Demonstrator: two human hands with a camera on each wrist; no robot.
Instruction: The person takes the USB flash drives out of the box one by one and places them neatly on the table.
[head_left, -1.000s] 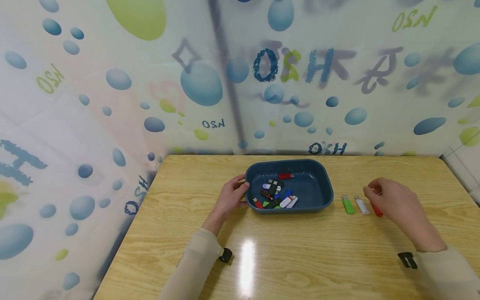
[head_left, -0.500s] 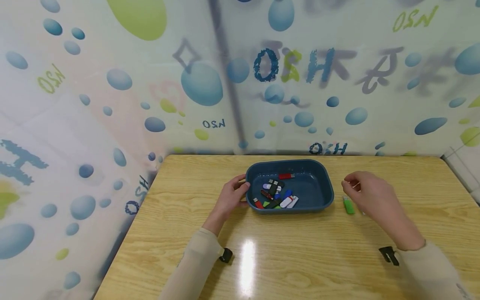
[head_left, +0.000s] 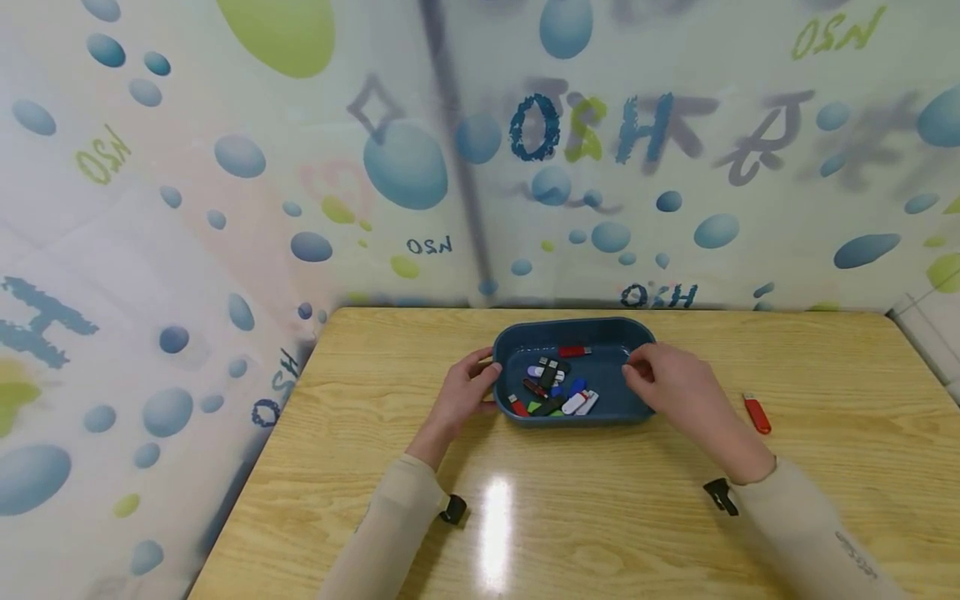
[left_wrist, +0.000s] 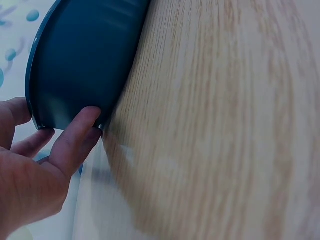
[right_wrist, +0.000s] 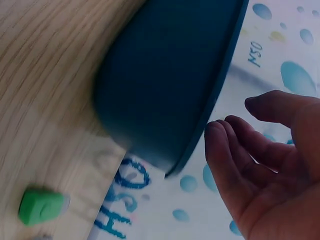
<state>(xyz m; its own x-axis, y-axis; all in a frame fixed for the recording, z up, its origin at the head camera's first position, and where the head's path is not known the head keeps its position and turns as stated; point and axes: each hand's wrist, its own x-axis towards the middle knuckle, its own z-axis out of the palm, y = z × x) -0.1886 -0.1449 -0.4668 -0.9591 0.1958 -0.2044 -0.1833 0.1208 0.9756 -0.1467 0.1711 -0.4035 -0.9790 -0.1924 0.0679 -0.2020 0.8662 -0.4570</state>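
Observation:
A dark blue plastic bin (head_left: 573, 421) stands on the wooden table, with several USB flash drives (head_left: 551, 375) in red, black, white, green and blue lying mostly in its left half. My left hand (head_left: 465, 387) holds the bin's left end, thumb at the rim and fingers along the outer wall (left_wrist: 75, 75). Over the bin's right rim is my right hand (head_left: 671, 379). In the right wrist view its thumb and fingers stand apart with nothing between them. A red USB flash drive (head_left: 757, 414) lies on the table right of that hand.
In the right wrist view a green USB flash drive (right_wrist: 41, 206) lies on the table beside the bin; my right hand and forearm cover that spot in the head view. A patterned curtain (head_left: 405, 167) rises behind the table's back edge.
My right hand has moved left from above the red flash drive, past the green and white ones, to the bin's right rim. The left hand stays on the bin.

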